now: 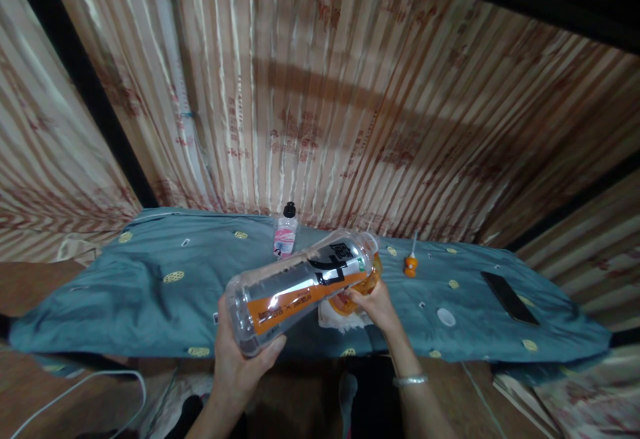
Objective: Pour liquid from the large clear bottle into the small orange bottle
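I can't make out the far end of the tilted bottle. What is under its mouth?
Under the clear bottle sits an orange container, steadied by the right hand on a white cloth. The bottle covers the container's opening and contents.

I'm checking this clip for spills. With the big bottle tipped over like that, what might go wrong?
The left hand grips only the base of the large bottle, so it may slip. Its mouth tilts toward the orange container steadied by the right hand; any miss would wet the blue cloth.
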The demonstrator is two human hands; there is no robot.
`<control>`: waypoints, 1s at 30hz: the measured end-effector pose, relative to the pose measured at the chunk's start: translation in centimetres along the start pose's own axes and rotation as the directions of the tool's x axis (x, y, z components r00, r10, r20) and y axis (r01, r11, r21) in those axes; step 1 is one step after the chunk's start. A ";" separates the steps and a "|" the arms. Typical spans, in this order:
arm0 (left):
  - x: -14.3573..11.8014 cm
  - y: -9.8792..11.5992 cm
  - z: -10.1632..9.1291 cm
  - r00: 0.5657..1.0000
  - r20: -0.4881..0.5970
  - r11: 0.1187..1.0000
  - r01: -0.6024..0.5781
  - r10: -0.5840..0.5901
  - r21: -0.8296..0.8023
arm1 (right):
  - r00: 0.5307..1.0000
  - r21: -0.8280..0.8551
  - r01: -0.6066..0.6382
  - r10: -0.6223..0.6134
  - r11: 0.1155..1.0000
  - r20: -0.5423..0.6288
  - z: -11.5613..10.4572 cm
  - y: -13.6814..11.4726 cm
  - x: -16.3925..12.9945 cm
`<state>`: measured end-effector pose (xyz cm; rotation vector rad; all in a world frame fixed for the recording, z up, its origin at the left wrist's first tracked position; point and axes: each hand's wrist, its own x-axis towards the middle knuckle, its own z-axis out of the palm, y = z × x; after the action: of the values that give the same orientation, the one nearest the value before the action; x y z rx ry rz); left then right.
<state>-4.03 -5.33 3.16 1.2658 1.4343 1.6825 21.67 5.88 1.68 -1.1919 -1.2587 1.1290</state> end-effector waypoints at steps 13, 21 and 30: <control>0.1 -1.1 -0.2 1.000 -0.018 0.999 -0.020 0.021 0.043 | 1.000 -0.030 0.008 -0.008 1.000 0.005 0.1 -0.3 0.0; -0.3 1.2 1.0 0.993 -0.117 1.000 0.026 -0.026 -0.002 | 1.000 -0.022 0.022 -0.023 1.000 -0.019 0.1 -0.3 0.0; -0.3 0.9 0.9 0.992 -0.112 0.999 0.052 -0.051 0.004 | 1.000 -0.032 0.027 -0.027 0.999 -0.005 0.0 0.0 0.0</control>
<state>-2.96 -5.42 3.96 1.1438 1.5263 1.7390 21.64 5.88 1.69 -1.1977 -1.2898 1.0890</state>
